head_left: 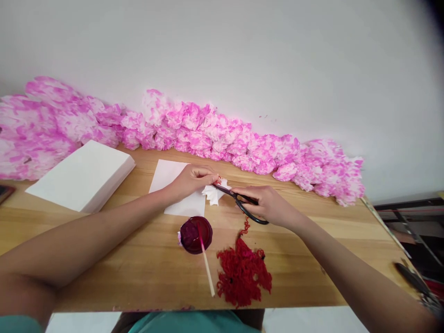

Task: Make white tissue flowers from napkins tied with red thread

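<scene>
My left hand (199,180) pinches a folded piece of white paper (212,195) and a bit of red yarn at its top. In my right hand (267,203) is a pair of black-handled scissors (229,190), fingers in the loops, with the blades pointing left at the pinched spot. The blade tips are partly hidden by the left fingers. A heap of red yarn (243,273) lies below my right hand, a strand of it running up toward the scissors. White paper sheets (180,208) lie flat under my left hand.
A round dish of dark red dye (189,236) holds a pale stick (207,270). A thick stack of white paper (83,175) lies at left. Pink-and-white paper flowers (208,132) line the wall. Another dark-handled tool (412,277) lies at the right edge of the wooden table (145,263).
</scene>
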A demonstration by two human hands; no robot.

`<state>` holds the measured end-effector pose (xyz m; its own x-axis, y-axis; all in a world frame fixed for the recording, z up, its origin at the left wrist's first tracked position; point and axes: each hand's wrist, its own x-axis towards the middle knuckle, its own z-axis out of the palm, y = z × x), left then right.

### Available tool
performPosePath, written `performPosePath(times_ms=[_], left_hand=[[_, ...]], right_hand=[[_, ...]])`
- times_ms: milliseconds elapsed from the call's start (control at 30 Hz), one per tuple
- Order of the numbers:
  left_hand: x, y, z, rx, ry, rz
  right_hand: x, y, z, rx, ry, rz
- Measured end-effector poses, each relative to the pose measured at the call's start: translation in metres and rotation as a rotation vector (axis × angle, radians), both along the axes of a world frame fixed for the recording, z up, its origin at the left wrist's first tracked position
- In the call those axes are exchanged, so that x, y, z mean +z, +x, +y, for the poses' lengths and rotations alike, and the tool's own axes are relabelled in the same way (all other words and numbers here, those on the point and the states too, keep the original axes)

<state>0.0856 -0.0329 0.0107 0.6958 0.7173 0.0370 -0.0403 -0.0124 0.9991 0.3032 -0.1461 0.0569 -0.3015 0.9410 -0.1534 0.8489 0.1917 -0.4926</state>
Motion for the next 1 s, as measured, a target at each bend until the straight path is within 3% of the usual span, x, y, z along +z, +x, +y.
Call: performPosePath(times_ms=[200,367,500,633,800,1000], left_hand=[[0.003,-0.001,-0.002,0.107,-0.059,-0.036],[-0.003,-0.003,-0.001,0.151,-0.109,-0.106],[-0.007,-0.003,-0.002,0.150,-0.153,-0.105],[-0.003,0.001,-0.006,0.116,-0.154,-0.065],[0.011,0.001,-0.012,0.076,-0.099,0.004],[0.031,-0.005,-0.028,0.051,-0.030,0.015]], right_hand=[[0.008,0.010,-0.018,-0.131,0.091,-0.048],[0.003,0.051,-0.062,-0.356,0.197,-0.097],[-0.003,0.063,-0.095,-0.426,0.162,-0.082],[0.002,0.034,-0.099,-0.383,0.206,-0.172],[0.009,-0.014,-0.070,-0.237,0.282,-0.254],[0.013,-0.035,-0.051,-0.242,0.292,-0.224]])
